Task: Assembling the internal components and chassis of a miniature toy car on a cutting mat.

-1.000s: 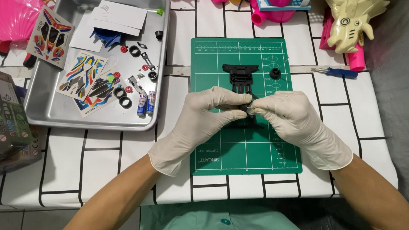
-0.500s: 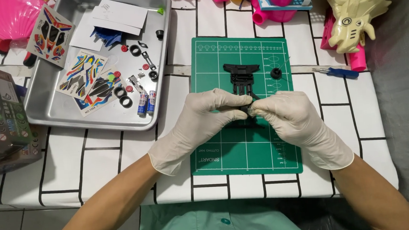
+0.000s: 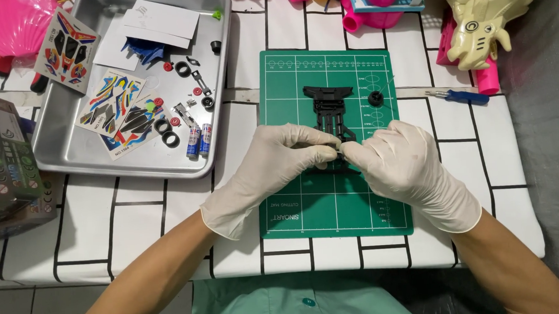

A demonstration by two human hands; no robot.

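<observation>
The black chassis lies on the green cutting mat; keep your left hand and right hand, both pinched on a tiny part at its near end, low and steady.

The person is wearing thin, off-white disposable gloves on both the left hand and the right hand. Each glove is wrinkling across the knuckles and ending in a loose cuff just past the wrist. Beyond the cuffs, both forearms are showing bare. A green garment with one small button is showing below them.
</observation>
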